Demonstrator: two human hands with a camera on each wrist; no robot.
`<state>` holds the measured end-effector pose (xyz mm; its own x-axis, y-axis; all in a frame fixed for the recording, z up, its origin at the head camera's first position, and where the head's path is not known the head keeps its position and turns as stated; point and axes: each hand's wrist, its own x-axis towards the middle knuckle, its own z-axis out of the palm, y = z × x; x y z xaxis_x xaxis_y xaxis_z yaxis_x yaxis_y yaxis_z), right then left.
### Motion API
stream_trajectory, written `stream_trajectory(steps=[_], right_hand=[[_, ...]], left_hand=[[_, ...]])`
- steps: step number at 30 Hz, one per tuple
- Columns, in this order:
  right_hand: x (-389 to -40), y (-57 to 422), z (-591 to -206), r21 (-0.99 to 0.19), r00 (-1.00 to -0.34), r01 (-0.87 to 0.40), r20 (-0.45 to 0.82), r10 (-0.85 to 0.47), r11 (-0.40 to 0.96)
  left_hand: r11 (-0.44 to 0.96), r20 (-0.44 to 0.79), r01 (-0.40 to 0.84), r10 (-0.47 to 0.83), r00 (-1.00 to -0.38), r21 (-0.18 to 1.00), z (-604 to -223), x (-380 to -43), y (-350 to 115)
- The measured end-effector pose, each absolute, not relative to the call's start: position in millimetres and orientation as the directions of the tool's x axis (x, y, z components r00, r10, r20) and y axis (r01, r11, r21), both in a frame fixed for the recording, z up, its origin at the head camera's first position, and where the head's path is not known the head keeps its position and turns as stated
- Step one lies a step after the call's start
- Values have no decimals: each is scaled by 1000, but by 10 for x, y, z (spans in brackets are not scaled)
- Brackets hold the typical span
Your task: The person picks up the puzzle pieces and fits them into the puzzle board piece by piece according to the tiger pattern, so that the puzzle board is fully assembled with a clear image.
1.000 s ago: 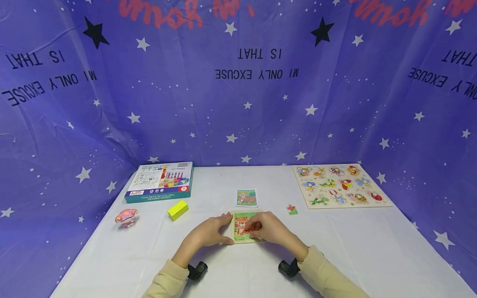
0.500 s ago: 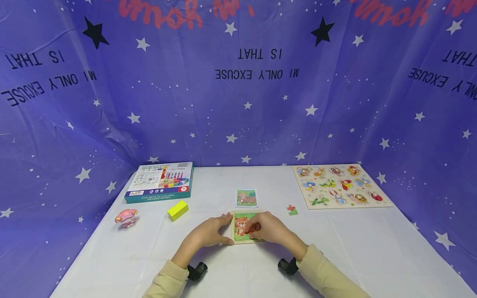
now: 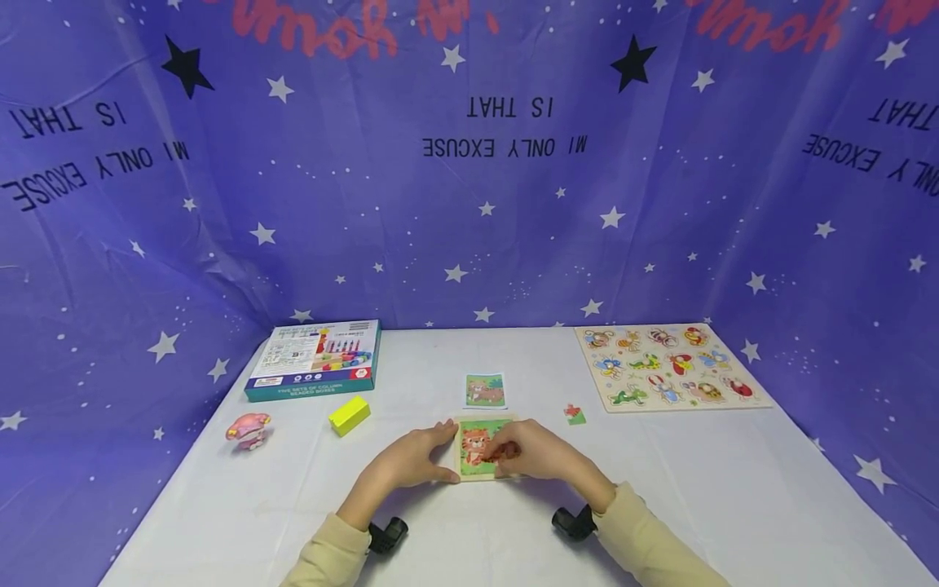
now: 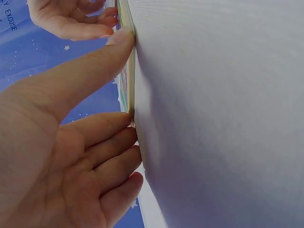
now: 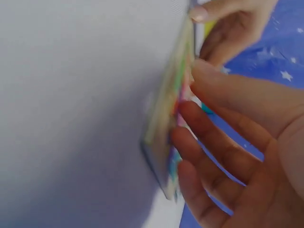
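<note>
In the head view, a small wooden jigsaw puzzle (image 3: 477, 473) with a tiger picture lies at the table's front middle, its right side partly hidden. My left hand (image 3: 411, 455) steadies its left edge, thumb at the near corner and fingers farther up. The left wrist view shows thumb (image 4: 121, 40) and fingertips (image 4: 130, 118) against the thin wooden rim. My right hand (image 3: 539, 452) bends over the puzzle's right half, thumb and forefinger together on a puzzle piece, mostly covered by the fingers. In the blurred right wrist view, the fingertips (image 5: 183, 135) meet the picture's surface.
A loose red-and-green puzzle piece (image 3: 575, 414) lies to the right. Behind the puzzle is a picture card (image 3: 485, 391). At left are a boxed toy set (image 3: 315, 359), a yellow block (image 3: 350, 415) and a pink figurine (image 3: 249, 430). An insect puzzle board (image 3: 671, 367) lies back right.
The picture's lower part looks more joined up than a second ago. My right hand has shifted very slightly, its wrist a little to the right. The left hand stays put.
</note>
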<state>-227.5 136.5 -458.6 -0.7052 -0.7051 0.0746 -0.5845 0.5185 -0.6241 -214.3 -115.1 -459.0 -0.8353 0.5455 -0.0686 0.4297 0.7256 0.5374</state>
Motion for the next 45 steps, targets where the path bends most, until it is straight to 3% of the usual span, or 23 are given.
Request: stream_trajectory(steps=[11, 25, 34, 45], right_hand=[[-2343, 1582, -4501, -658, -718, -561, 84, -691, 503], [-2542, 2157, -4378, -578, -826, -511, 124, -550, 636], [-2636, 2509, -4443, -592, -852, -488, 162, -498, 642], [-2718, 2602, -4622, -559, -888, -430, 121, -443, 709]], left_hand=[[728, -72, 435, 549, -832, 530, -4598, -2143, -1150], [722, -63, 446, 557, -828, 529, -4586, -2135, -1158], [713, -55, 450, 563, -825, 538, -4570, -2133, -1150], [715, -61, 441, 557, -828, 542, -4584, -2138, -1157]])
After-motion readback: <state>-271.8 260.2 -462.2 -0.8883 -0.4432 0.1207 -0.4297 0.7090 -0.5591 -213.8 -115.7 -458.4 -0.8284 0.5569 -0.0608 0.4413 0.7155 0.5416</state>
